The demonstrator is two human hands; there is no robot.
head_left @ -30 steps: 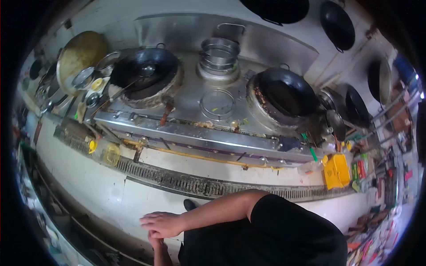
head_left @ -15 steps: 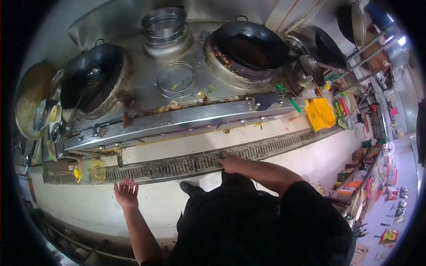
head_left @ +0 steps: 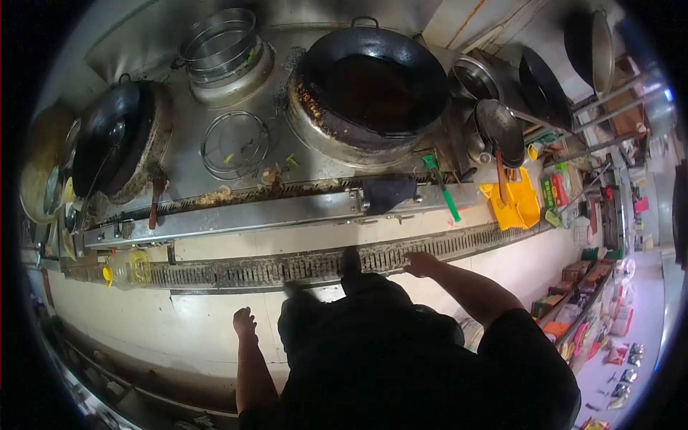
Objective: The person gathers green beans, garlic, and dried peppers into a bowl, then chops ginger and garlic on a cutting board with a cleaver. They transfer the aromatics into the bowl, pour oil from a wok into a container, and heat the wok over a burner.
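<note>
Both of my hands hang over the floor, away from the stove. My left hand (head_left: 245, 324) is to the left of my body above the pale tiles, its fingers curled in and nothing visible in them. My right hand (head_left: 421, 264) hovers above the slotted floor drain (head_left: 308, 264), fingers loosely bent but apart, holding nothing that I can see. In front of it, along the stove's front edge, lie a dark cloth (head_left: 387, 195) and a green-handled tool (head_left: 444, 190). Farther back a large black wok (head_left: 376, 89) sits on its burner.
A second wok (head_left: 107, 140) stands at the left. Between the woks are a wire ring (head_left: 233, 147) and stacked steel strainers (head_left: 218, 54). A yellow plastic container (head_left: 516, 208) hangs at the right. A clear bottle (head_left: 136, 271) stands by the drain. Shelves of goods (head_left: 573, 315) line the right side.
The view has shifted right and closer to the right wok. My left hand has gone from spread fingers to curled ones and come nearer my body; my right hand has moved right. My feet have stepped.
</note>
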